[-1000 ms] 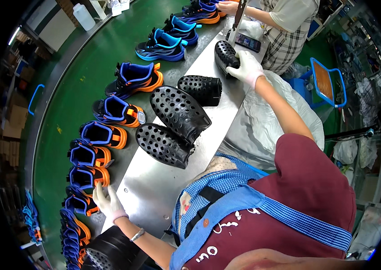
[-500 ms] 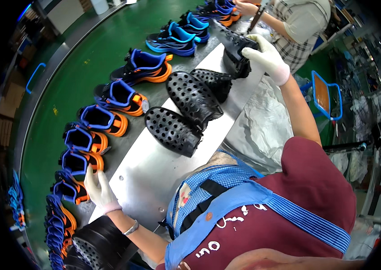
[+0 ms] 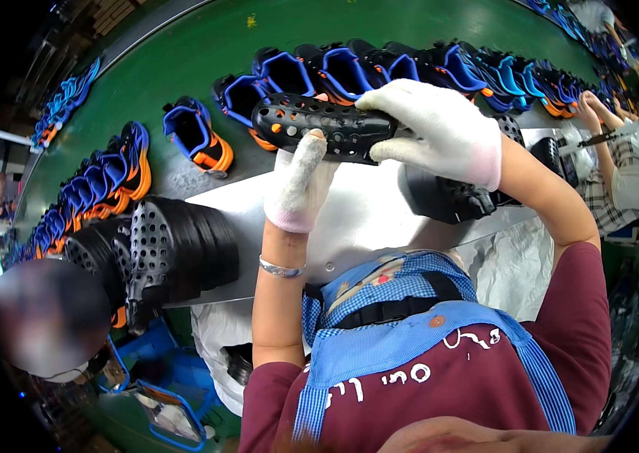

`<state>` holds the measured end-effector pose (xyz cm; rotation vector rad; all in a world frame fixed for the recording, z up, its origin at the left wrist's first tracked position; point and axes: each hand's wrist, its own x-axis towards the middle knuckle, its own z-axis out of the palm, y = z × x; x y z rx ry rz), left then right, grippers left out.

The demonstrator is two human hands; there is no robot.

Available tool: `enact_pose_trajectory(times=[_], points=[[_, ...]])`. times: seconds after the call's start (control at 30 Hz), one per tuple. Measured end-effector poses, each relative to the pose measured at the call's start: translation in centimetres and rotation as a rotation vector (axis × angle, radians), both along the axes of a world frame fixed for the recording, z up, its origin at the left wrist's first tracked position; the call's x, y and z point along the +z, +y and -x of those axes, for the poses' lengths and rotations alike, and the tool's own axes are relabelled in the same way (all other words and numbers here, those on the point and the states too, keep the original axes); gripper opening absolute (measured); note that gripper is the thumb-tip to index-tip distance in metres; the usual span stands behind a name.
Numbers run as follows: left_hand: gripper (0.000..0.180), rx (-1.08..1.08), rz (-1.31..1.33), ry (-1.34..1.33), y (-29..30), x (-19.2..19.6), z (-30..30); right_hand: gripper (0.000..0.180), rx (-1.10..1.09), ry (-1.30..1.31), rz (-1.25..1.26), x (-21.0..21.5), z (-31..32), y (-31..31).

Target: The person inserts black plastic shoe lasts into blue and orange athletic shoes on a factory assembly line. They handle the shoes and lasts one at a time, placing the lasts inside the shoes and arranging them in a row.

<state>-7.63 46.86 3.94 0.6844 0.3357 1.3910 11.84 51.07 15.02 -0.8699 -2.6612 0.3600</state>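
Black perforated shoe shell [image 3: 319,128] held level, sideways.

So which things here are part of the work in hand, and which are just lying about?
In hand:
- black perforated shoe piece, held above the table
- right hand, gloved, grip around the piece's right end
- left hand, gloved, fingers on its underside

Lying about:
- stack of black perforated pieces on the grey table
- blue and orange shoes on the green belt

A black perforated shoe shell [image 3: 319,130], dotted with round holes, lies between two white knit gloves with pink cuffs, on the left hand [image 3: 298,185] and right hand [image 3: 434,128]. At twelve o'clock, blue-and-orange shoes [image 3: 350,72] line a green conveyor belt [image 3: 206,45]. At nine o'clock sits a black perforated stack [image 3: 176,253]. The table [image 3: 365,219] is grey; the apron [image 3: 410,355] blue checked.
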Motion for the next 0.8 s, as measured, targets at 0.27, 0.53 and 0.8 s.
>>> enact_pose_trajectory(times=[0.27, 0.53, 0.8], points=[[0.042, 0.015, 0.184, 0.014, 1.2, -2.2, 3.4, 0.035, -0.028, -0.252, -0.065, -1.6, 5.2, 2.4], [0.049, 0.831, 0.004, 1.522, 3.7, -6.8, 7.4, 0.038, -0.05, -0.329, 0.088, -4.1, 8.8, 10.0], [0.029, 0.484, 0.248, 1.831, 8.2, -6.6, 8.2, 0.037, -0.044, -0.543, 0.105, -5.2, 19.5, 13.2]])
